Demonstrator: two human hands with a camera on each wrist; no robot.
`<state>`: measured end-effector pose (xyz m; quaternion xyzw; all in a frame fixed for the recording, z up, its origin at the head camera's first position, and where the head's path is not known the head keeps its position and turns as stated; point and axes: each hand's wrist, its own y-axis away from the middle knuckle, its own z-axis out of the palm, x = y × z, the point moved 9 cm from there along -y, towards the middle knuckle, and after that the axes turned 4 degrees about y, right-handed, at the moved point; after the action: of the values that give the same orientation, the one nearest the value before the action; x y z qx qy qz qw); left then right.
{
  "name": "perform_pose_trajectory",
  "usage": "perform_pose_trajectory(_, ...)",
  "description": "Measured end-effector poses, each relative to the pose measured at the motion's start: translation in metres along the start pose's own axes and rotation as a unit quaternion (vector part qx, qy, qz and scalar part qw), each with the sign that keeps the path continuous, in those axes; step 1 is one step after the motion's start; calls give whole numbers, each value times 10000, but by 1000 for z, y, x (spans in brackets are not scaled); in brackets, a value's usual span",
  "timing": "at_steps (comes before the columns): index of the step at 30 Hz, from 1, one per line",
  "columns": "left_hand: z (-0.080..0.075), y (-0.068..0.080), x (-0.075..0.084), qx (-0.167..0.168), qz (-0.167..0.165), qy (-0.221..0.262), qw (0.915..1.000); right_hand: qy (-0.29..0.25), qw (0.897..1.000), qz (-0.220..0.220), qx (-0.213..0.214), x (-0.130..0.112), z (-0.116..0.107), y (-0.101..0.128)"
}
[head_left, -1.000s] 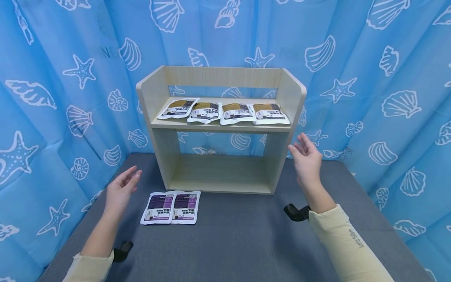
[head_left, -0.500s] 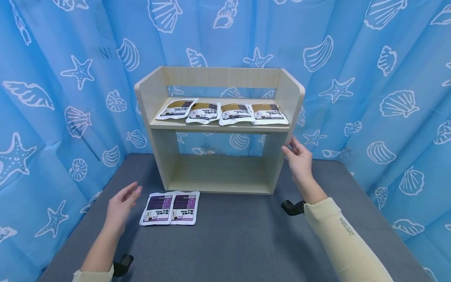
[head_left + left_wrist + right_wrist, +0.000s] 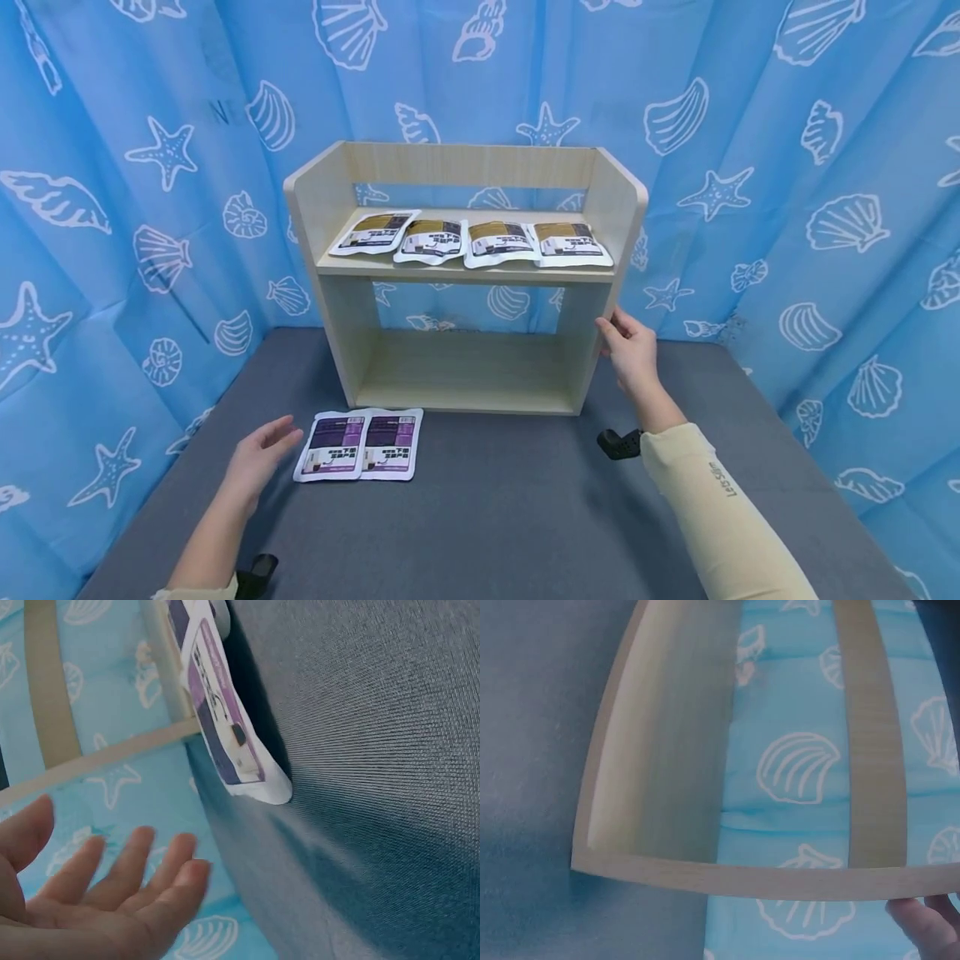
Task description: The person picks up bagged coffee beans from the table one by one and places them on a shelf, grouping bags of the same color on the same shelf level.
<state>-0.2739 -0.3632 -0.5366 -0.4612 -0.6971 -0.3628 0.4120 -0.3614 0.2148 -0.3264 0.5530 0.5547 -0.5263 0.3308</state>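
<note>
My right hand [image 3: 632,350] is at the outer face of the right side panel of a light wooden two-tier shelf rack [image 3: 465,273]. Its thumb [image 3: 913,919] lies close against the panel's front edge in the right wrist view, while the other fingers are mostly out of that frame. Relaxed and holding nothing, my left hand [image 3: 258,458] hovers just left of two white-bordered purple packets. The left packet [image 3: 333,446] slightly overlaps the right packet [image 3: 390,446], both flat on the grey tabletop. Bent fingers of the left hand [image 3: 127,900] are spread apart in the left wrist view.
Several white packets with gold-brown tops [image 3: 501,243] lie in a row on the upper shelf. The lower shelf board [image 3: 465,371] shows bare wood. A blue curtain [image 3: 735,108] with shell prints surrounds the grey table [image 3: 510,517] at the back and sides.
My right hand has moved left and down to the rack's right side panel. My left hand has come down beside the purple packets. The packets and rack keep their places.
</note>
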Motion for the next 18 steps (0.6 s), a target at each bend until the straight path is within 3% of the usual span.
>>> perform_pose_trajectory(4, 7, 1, -5, -257, -195, -328, 9989, -20, 10000, 39, 17, 2, -1, 0)
perform_pose_trajectory(9, 9, 8, -2, -319, -430, -511, 9973, -25, 9999, 111, 125, 4, -1, -1)
perform_pose_trajectory(15, 9, 41, 32, -552, -1031, -89, 9931, -128, 9997, 143, 160, 4, 0, 0)
perform_pose_trajectory(18, 10, 50, 41, -644, -1341, 73, 9888, -130, 9996, 160, 174, 4, 0, 0)
